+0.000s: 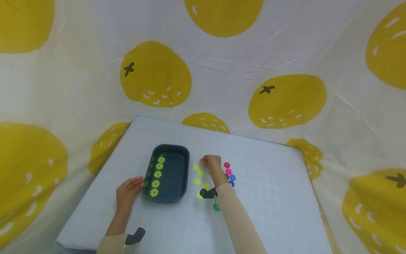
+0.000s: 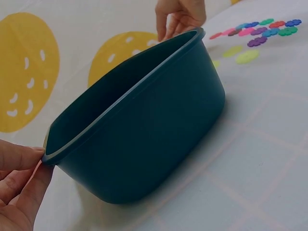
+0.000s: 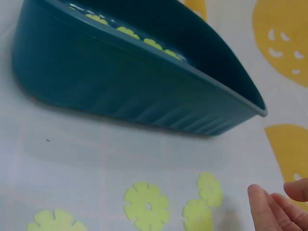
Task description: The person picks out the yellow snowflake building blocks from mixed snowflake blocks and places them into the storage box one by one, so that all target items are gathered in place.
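Here's the left hand [image 1: 128, 190] at the near left side of the dark teal tray [image 1: 172, 173], forearm angled up from the bottom edge, wrist bent inward. Thumb above, fingers below: it's a pinch, right on the tray's rim!

Across to the right hand [image 1: 211, 163], and it hangs out past the tray's right side, level with the tray's upper half. The forearm, in a beige sleeve [image 1: 236, 218], slants forward and leftward, the back of the hand uppermost, fingertips aimed at the tray. Look from that wrist: fingers lie close together, slightly bent, thumb apart from them, a clear gap between. Whether those fingertips touch the white tabletop [image 1: 266, 183], I can't tell.

Just beside them lie loose yellow-green flower discs [image 1: 197, 181], scattered between the tray and the forearm. Inside the tray, five matching discs [image 1: 157, 172] run in a column by the left wall. And on the forearm's far side, a cluster of red, pink, blue and green discs [image 1: 228, 171], partly hidden by the arm.
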The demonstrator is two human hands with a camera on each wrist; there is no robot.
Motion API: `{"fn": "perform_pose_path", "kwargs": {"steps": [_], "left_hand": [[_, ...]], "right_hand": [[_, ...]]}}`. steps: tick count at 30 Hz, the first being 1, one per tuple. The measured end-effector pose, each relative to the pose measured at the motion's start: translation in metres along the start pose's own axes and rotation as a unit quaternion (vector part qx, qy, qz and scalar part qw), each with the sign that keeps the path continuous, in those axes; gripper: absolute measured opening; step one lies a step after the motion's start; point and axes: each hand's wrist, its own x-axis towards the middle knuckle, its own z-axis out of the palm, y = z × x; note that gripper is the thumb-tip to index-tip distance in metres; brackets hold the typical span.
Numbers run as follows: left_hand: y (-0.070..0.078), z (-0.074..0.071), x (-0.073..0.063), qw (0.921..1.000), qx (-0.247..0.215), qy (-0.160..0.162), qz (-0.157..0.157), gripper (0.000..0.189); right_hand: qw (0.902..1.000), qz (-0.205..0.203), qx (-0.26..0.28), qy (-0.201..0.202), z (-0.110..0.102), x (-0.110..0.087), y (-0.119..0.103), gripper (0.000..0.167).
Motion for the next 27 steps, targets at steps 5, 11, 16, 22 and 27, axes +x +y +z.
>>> {"fn": "perform_pose_path", "kwargs": {"steps": [5, 11, 16, 22, 27], "left_hand": [[0.0, 0.0, 0.0, 1.0, 0.001, -0.004, -0.004, 0.034], [0.001, -0.001, 0.0, 1.0, 0.006, -0.006, 0.0, 0.034], [0.001, -0.001, 0.001, 1.0, 0.002, -0.006, 0.006, 0.034], [-0.001, -0.001, 0.001, 1.0, -0.007, -0.005, 0.0, 0.036], [0.0, -0.001, 0.001, 0.9999, -0.009, -0.006, 0.001, 0.035]], "right_hand": [[0.9982, 0.002, -0.036, 0.047, 0.004, 0.004, 0.007, 0.037], [0.9886, -0.022, -0.119, 0.089, 0.008, 0.016, 0.015, 0.037], [0.9703, -0.048, -0.216, 0.097, 0.01, 0.019, 0.018, 0.034], [0.9627, -0.079, -0.244, 0.087, 0.013, 0.016, 0.021, 0.026], [0.9516, -0.111, -0.275, 0.079, 0.013, 0.016, 0.026, 0.021]]}}
